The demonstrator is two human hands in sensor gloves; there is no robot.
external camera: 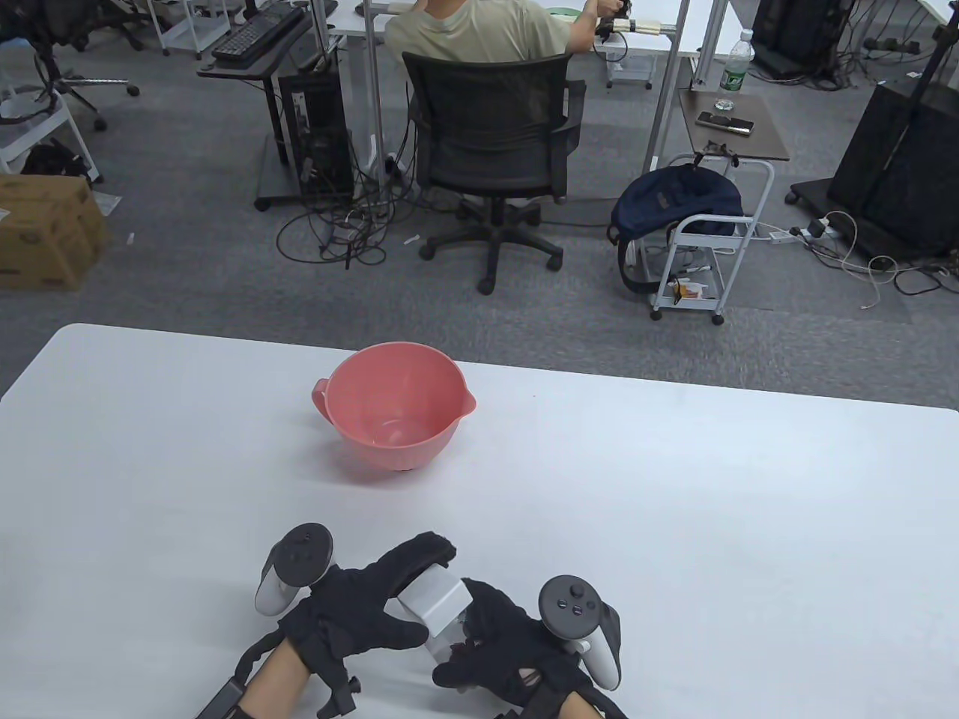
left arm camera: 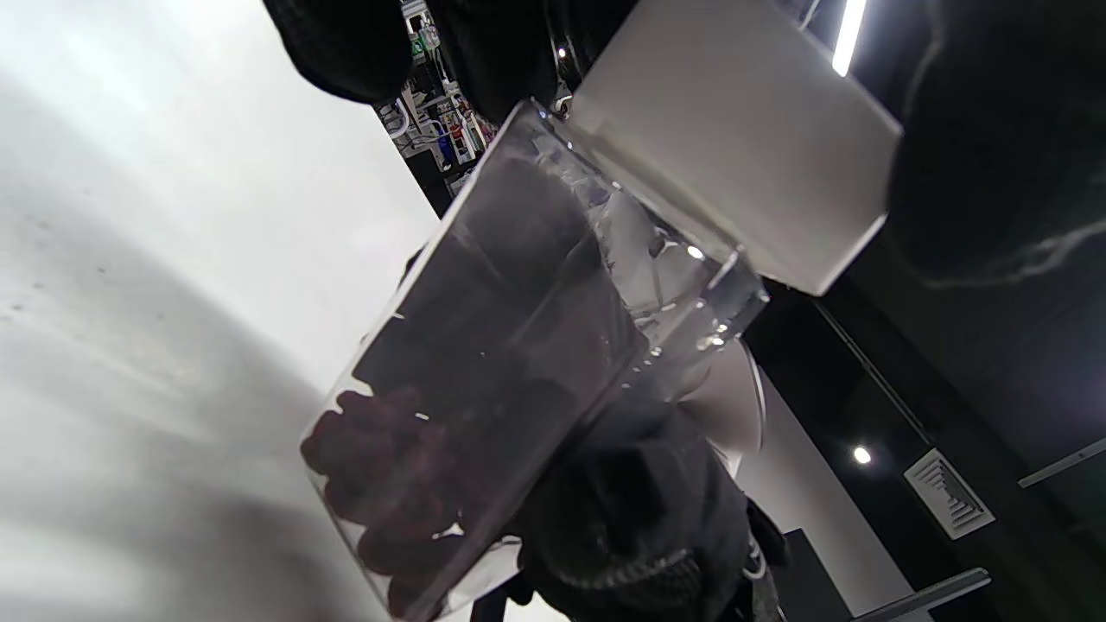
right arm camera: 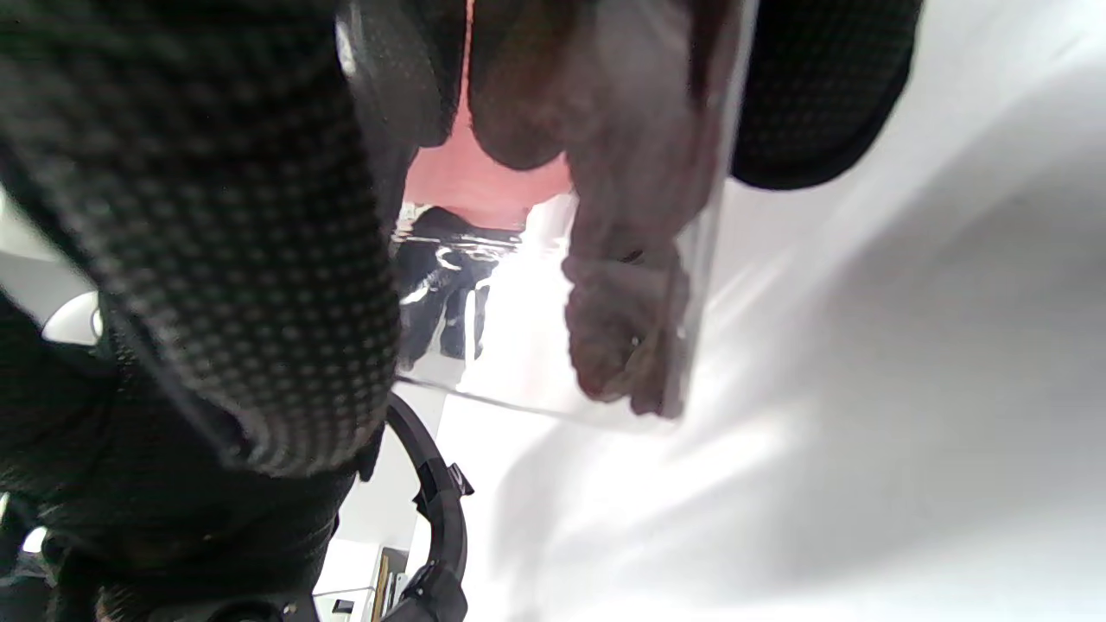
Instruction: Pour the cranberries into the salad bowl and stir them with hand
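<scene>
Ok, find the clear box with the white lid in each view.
Table view: clear box at bottom centre, between both hands.
Left wrist view: fills the centre, tilted, cranberries at its low end.
Right wrist view: top centre, seen through its clear wall.
Shared landmark: the white table.

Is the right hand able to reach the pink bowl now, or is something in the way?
Probably yes: bare table lies between the right hand and the bowl. But both hands hold the cranberry container, so it is occupied.
</scene>
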